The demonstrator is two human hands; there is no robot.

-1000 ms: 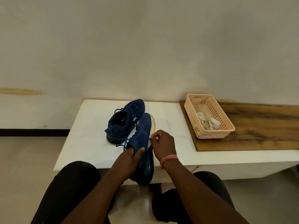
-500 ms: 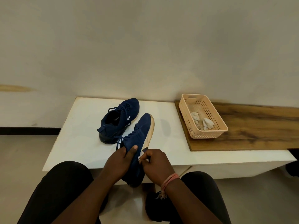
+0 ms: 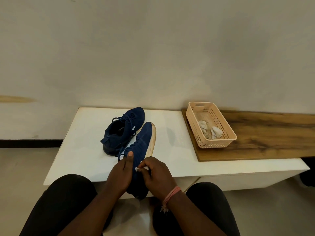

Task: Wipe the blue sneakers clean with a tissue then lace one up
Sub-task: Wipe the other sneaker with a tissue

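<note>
One blue sneaker (image 3: pixel 142 145) lies tilted on its side at the white table's front edge, its pale sole facing right and its heel hanging past the edge. My left hand (image 3: pixel 120 175) grips it from the left, thumb pointing up along the upper. My right hand (image 3: pixel 156 174) pinches a small white tissue (image 3: pixel 137 168) against the sneaker's side near the heel. The second blue sneaker (image 3: pixel 123 130) stands upright on the table behind it, laces loose.
A peach plastic basket (image 3: pixel 219 144) holding crumpled used tissues (image 3: pixel 216 132) sits on a wooden board (image 3: pixel 265 138) at the right. The white table (image 3: pixel 81 150) stands against a plain wall. My knees are below its front edge.
My right hand with the tissue has slid from the sole near the toe down the sneaker's side toward the heel. My left hand kept its hold on the sneaker.
</note>
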